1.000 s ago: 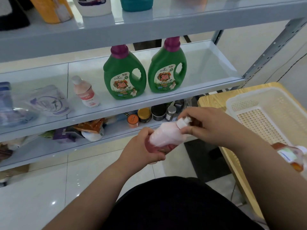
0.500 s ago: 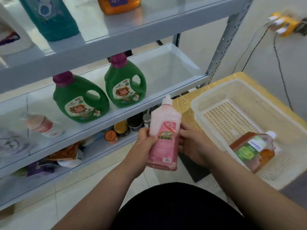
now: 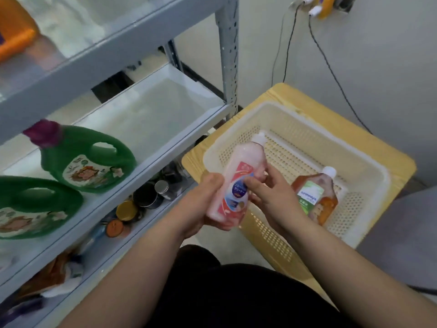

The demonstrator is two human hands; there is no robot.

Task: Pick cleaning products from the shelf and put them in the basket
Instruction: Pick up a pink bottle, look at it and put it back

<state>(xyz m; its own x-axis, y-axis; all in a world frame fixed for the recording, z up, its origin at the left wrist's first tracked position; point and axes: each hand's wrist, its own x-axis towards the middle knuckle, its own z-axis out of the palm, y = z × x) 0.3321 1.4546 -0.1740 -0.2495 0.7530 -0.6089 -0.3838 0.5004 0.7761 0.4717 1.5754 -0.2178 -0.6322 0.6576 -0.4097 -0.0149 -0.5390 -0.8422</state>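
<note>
I hold a pink bottle (image 3: 238, 178) with a white cap in both hands, tilted, over the near left rim of the cream basket (image 3: 369, 176). My left hand (image 3: 203, 202) grips its lower body from the left. My right hand (image 3: 267, 195) grips its right side, thumb across the label. An amber bottle (image 3: 324, 197) with a green label lies inside the basket. Two green detergent jugs (image 3: 87, 159) stand on the middle shelf (image 3: 151, 119) to the left.
The basket sits on a small wooden table (image 3: 378, 145) right of the grey metal rack. Small jars and tins (image 3: 144, 200) fill the lower shelf. An orange bottle (image 3: 14, 31) stands on the top shelf. Cables hang down the wall behind.
My view has swung right toward the basket. The pink bottle, gripped by both hands, moved from in front of the shelf to over the basket's near rim.
</note>
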